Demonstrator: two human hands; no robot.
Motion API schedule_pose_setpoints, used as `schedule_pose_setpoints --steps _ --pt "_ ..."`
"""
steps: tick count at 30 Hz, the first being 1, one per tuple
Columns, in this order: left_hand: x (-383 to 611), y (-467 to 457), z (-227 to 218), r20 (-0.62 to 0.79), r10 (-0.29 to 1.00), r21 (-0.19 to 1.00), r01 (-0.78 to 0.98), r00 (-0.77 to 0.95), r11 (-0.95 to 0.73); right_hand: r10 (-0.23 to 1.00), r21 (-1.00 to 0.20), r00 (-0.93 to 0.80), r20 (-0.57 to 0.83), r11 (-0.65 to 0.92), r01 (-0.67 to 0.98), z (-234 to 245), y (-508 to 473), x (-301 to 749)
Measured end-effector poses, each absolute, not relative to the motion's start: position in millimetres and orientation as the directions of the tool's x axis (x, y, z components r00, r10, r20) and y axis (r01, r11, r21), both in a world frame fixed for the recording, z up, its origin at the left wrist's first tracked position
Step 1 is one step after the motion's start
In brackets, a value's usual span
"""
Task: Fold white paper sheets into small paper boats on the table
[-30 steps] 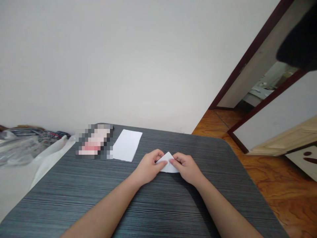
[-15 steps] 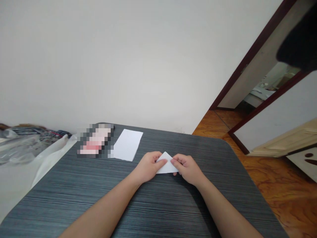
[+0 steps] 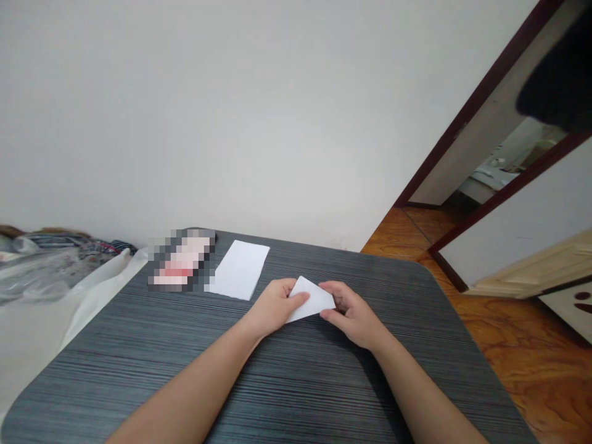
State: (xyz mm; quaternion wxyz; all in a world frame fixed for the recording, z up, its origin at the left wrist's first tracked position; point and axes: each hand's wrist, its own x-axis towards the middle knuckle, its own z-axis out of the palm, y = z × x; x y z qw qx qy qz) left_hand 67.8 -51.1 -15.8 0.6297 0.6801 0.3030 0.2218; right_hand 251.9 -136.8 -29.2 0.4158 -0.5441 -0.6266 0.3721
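Paper [image 3: 311,297], folded small and pinched between the left hand [image 3: 272,308] and the right hand [image 3: 354,314], has been turned from point-up to slantwise over the worktop [image 3: 296,382], so the folding is judged unfinished.

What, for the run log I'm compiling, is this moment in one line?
left hand: pinching folded paper | right hand: pinching folded paper | table: white sheet flat behind

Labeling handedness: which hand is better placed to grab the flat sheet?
Left, likely. The left hand lies nearer the flat sheet; the right hand would have to cross over the folded paper both hold.
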Motion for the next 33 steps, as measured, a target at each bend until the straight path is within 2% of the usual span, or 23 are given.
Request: schedule_pose_setpoints --steps 5,13,18,27,33 --pt "66.7 -49.7 -20.9 -0.085 0.701 0.992 0.123 0.708 -0.004 0.977 -0.842 -0.113 0.183 0.215 0.495 -25.5 -136.6 254.3" --pt "67.5 -48.9 -24.1 -0.082 0.702 0.990 0.139 0.707 -0.024 0.951 -0.790 -0.165 0.261 0.308 0.530 -20.9 -134.2 255.2" --pt "67.7 -49.0 -23.5 -0.081 0.704 0.991 0.131 0.705 -0.017 0.957 -0.807 -0.160 0.243 0.291 0.514 -24.9 -135.0 255.1" --pt "68.3 -50.9 -23.0 -0.126 0.691 0.992 0.082 0.712 0.097 0.979 -0.835 -0.122 0.165 0.205 0.510 -24.7 -137.5 253.0" --pt "68.9 -51.8 -21.6 -0.128 0.705 0.992 0.100 0.697 0.081 0.983 -0.838 -0.112 0.145 0.182 0.514 -22.4 -137.3 248.0"
